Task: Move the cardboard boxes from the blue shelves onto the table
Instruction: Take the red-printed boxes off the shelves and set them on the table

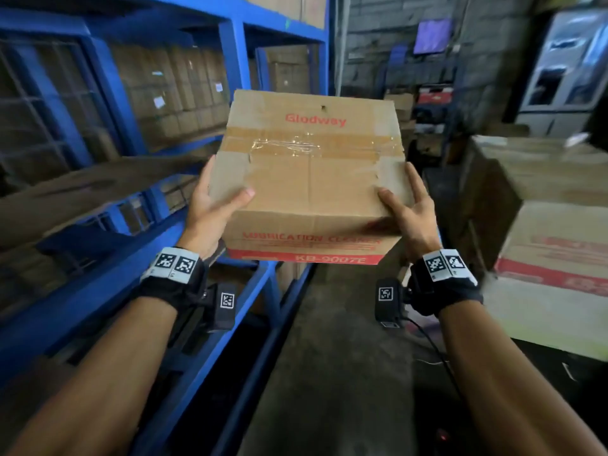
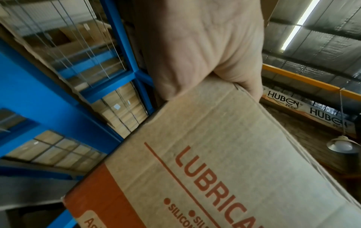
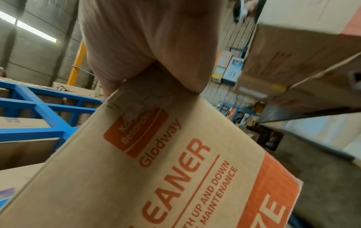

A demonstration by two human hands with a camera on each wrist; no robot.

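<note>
Head view: a cardboard box (image 1: pixel 312 179) printed "Glodway" in red, its top seam sealed with clear tape, is held in the air in the aisle between the blue shelves (image 1: pixel 108 93) on the left and the bench (image 1: pixel 543 320) on the right, touching neither. The left hand (image 1: pixel 214 209) grips the box's near left corner, thumb lying on the top panel and the remaining fingers wrapped along the left side. The right hand (image 1: pixel 408 209) grips the near right corner in the same manner, thumb on top and fingers along the right side. Left wrist view: the palm (image 2: pixel 195 46) is pressed to the box edge above the word "LUBRICA…" on the front panel (image 2: pixel 215 162). Right wrist view: the palm (image 3: pixel 146 38) clasps the upper corner of the panel (image 3: pixel 175 154) lettered "EANER". Stacked boxes (image 1: pixel 552 199) of the same printing rest on the bench, and further cartons (image 1: pixel 171 93) fill the shelf bays behind wire mesh. Both wrists wear black bands with coded markers (image 1: pixel 174 263).
</note>
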